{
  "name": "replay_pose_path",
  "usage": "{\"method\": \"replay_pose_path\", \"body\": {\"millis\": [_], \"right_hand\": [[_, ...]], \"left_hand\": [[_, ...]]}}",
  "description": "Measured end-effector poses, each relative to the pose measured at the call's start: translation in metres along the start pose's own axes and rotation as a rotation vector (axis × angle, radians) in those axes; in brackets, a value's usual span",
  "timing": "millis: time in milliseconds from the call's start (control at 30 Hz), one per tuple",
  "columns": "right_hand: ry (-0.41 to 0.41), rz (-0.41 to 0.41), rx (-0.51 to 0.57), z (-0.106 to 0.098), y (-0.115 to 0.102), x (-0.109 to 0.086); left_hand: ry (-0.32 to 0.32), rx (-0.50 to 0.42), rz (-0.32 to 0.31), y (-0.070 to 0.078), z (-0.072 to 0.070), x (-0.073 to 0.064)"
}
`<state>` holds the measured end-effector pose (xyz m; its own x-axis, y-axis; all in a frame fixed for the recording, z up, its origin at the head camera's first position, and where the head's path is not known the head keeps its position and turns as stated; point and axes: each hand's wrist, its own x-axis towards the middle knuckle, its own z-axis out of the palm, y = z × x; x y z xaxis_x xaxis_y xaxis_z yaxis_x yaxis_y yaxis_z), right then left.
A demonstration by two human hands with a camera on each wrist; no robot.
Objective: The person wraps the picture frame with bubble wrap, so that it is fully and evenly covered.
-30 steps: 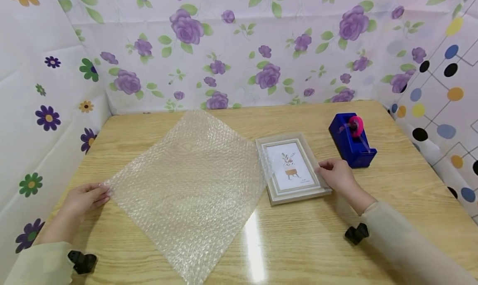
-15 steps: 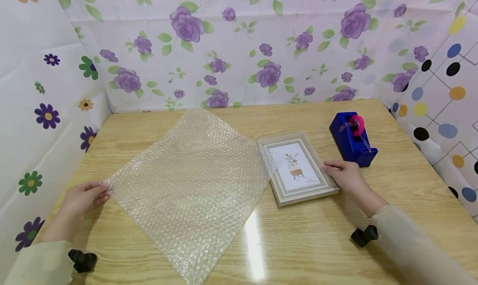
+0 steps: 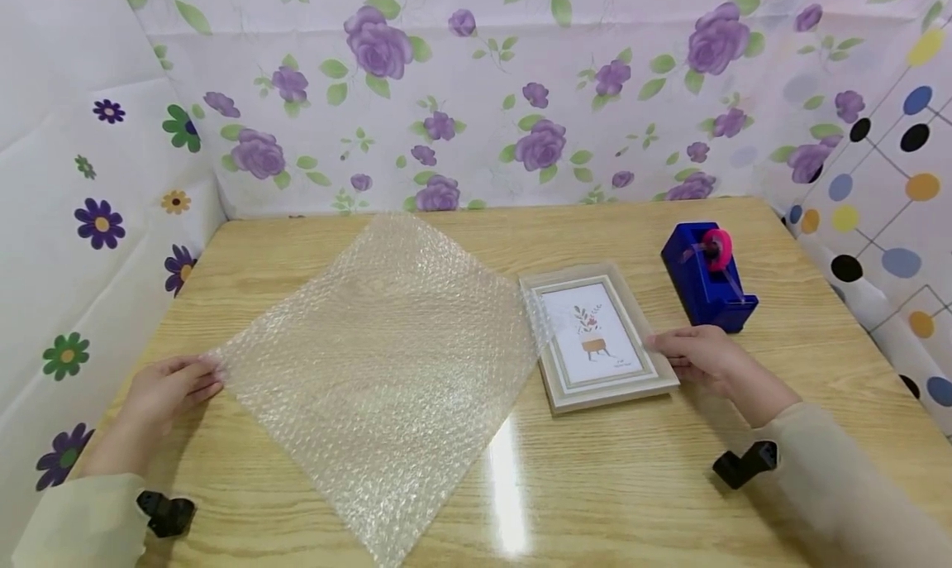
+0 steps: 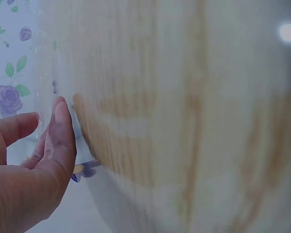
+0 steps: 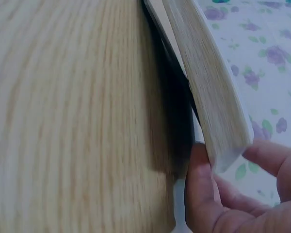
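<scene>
A clear sheet of bubble wrap (image 3: pixel 372 369) lies turned like a diamond on the table in the head view. My left hand (image 3: pixel 167 390) pinches its left corner between thumb and fingers; in the left wrist view the transparent wrap is hard to make out. The sheet's right corner overlaps the left edge of a pale picture frame (image 3: pixel 565 396), which holds a print of a plant in an orange pot. With my right hand (image 3: pixel 717 365) I grip the frame's right edge. Seen from the right wrist, fingers are under the frame's side (image 5: pixel 208 82), which is tilted up off the wood.
A blue tape dispenser (image 3: pixel 706 283) with a pink roll stands behind my right hand. Flower-patterned cloth (image 3: pixel 476 97) hangs along the table's back edge, with more patterned cloth at both sides. Light glares off the wooden table (image 3: pixel 610 485) near the front.
My right hand has shifted the picture frame slightly to the right. The left hand keeps its pinch on the bubble wrap corner. The head view has swung a little.
</scene>
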<state>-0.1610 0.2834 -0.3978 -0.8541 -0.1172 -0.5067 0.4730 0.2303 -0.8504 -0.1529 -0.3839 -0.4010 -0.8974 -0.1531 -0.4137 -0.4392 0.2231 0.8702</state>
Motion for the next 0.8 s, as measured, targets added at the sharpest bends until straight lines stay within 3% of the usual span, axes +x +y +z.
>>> {"method": "replay_pose_path", "body": {"millis": [233, 400, 800], "right_hand": [[-0.126, -0.002, 0.010, -0.007, 0.002, -0.001], [-0.155, -0.010, -0.015, -0.010, 0.006, 0.001], [-0.118, -0.025, 0.016, -0.024, 0.008, -0.012]], "left_hand": [[-0.028, -0.109, 0.001, 0.004, 0.001, -0.004], [-0.016, -0.152, 0.009, 0.004, 0.002, -0.005], [0.006, -0.066, 0.011, 0.002, 0.006, -0.003]]}}
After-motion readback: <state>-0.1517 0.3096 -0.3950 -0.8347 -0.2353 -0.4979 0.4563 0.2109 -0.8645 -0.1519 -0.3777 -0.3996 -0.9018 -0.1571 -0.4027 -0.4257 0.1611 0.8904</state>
